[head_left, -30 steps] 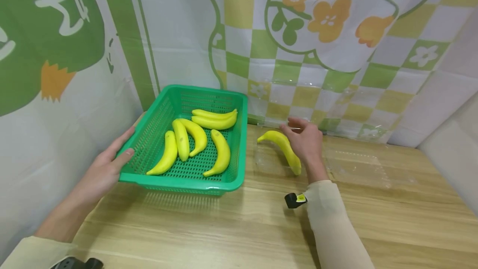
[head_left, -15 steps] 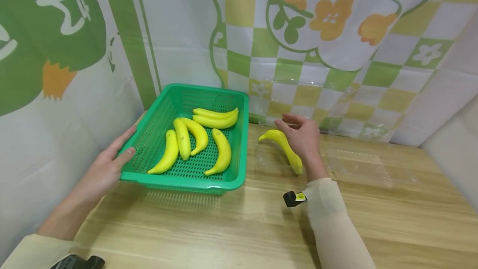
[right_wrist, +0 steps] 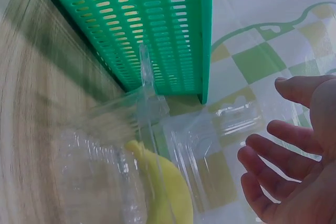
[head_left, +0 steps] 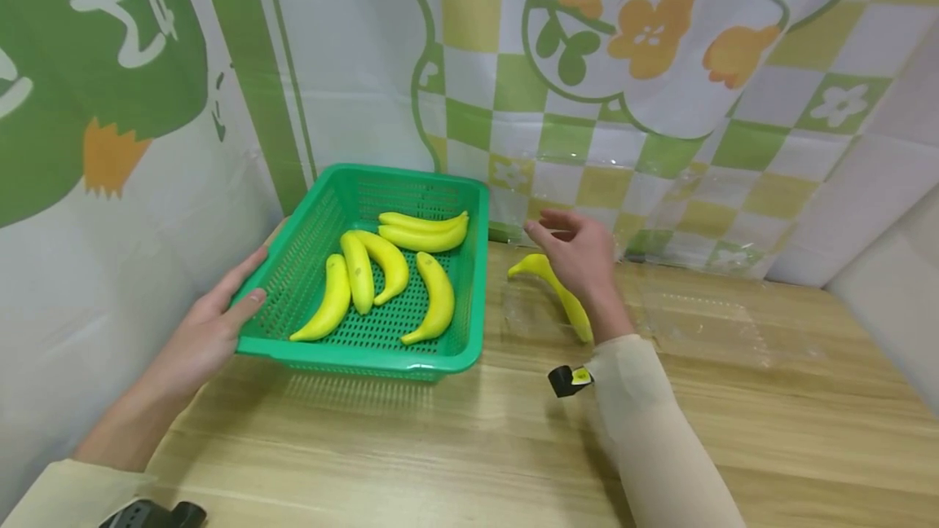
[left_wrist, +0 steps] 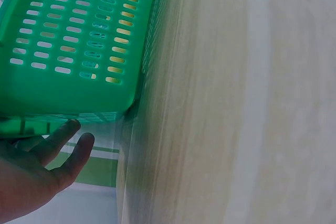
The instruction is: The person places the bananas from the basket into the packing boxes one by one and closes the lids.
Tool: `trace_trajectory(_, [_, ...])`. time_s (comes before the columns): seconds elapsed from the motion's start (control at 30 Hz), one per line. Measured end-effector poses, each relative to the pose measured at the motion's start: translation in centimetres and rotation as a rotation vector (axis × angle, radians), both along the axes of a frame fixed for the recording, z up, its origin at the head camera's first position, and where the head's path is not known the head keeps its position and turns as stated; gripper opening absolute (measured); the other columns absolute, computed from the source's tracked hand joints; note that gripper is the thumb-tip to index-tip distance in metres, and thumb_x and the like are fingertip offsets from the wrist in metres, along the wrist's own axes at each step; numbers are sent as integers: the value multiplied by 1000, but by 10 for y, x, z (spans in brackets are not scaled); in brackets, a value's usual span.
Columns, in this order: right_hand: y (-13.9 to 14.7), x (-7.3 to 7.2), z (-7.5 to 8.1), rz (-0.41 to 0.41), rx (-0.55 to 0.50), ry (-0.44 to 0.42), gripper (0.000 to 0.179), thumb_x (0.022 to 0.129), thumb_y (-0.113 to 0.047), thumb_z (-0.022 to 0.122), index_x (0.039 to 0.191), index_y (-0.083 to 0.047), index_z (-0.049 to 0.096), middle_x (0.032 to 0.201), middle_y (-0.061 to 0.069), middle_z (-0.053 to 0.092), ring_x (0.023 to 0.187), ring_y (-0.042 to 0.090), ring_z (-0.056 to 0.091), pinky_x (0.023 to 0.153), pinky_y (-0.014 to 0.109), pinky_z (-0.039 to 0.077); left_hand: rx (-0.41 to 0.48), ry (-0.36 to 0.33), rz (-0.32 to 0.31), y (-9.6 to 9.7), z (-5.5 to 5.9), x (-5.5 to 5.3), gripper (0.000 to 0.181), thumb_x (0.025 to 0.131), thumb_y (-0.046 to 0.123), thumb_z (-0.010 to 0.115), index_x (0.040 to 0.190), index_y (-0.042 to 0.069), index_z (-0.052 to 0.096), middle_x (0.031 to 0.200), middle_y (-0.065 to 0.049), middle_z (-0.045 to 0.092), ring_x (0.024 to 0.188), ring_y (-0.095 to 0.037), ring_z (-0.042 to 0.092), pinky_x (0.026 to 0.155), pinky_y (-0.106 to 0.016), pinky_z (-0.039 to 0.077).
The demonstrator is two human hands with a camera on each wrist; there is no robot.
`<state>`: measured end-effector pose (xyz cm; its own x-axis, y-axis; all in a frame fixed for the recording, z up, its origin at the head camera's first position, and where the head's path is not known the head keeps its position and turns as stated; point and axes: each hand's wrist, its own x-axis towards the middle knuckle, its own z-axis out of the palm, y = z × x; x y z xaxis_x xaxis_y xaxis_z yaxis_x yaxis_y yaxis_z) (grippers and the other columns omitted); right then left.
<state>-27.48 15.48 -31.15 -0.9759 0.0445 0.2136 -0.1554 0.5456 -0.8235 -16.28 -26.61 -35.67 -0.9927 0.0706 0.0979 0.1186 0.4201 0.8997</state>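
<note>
My left hand [head_left: 209,332] grips the left rim of a green perforated basket [head_left: 440,364], thumb over the edge; in the left wrist view its fingers reach along the outside. Inside the basket lie several yellow bananas [head_left: 327,300]. To its right, a single banana [head_left: 568,304] lies in a clear plastic box [right_wrist: 94,169] whose transparent lid stands open toward the back. My right hand [head_left: 583,263] hovers above that banana, fingers loosely bent and holding nothing. In the right wrist view the hand [right_wrist: 286,166] is apart from the banana.
The wooden table [head_left: 411,463] carries the basket and the clear box. A patterned curtain [head_left: 469,63] hangs close behind them, and more cloth stands at the left. Clear plastic [head_left: 711,324] stretches right of the right hand.
My right hand has risen and shifted slightly left and back over the lone banana. My left hand, the basket and the bananas have stayed in place.
</note>
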Motion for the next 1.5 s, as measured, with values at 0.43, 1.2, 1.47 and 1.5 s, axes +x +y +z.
trace_trajectory(0.43, [-20,-1,13,32,-68,10,45,88,-48,71,125,-21,68,120,0,71,109,19,66,91,40,55,-9,-6,4,1,1,0,58,107,39,37,159,37,10,166,-10,4,150,-41,-2,114,-72,1])
trace_trajectory(1.2, [-59,-12,42,90,-58,20,42,89,-49,70,120,-22,69,115,-5,70,108,13,65,89,34,55,2,-7,5,0,-1,0,58,107,39,37,159,37,10,167,-9,3,151,-39,-3,115,-70,0])
trace_trajectory(1.47, [-70,-20,45,97,-80,-9,43,88,-49,70,122,-22,68,117,-4,69,107,13,64,90,33,54,7,-2,5,1,-1,0,59,107,40,38,159,35,10,167,-8,3,151,-37,-2,115,-70,0])
trace_trajectory(1.5, [-71,-22,45,95,-78,-11,43,88,-49,70,123,-22,68,118,-4,69,107,13,64,90,32,54,9,-2,5,1,0,0,59,107,40,38,159,35,10,167,-8,3,151,-37,-2,115,-69,-1])
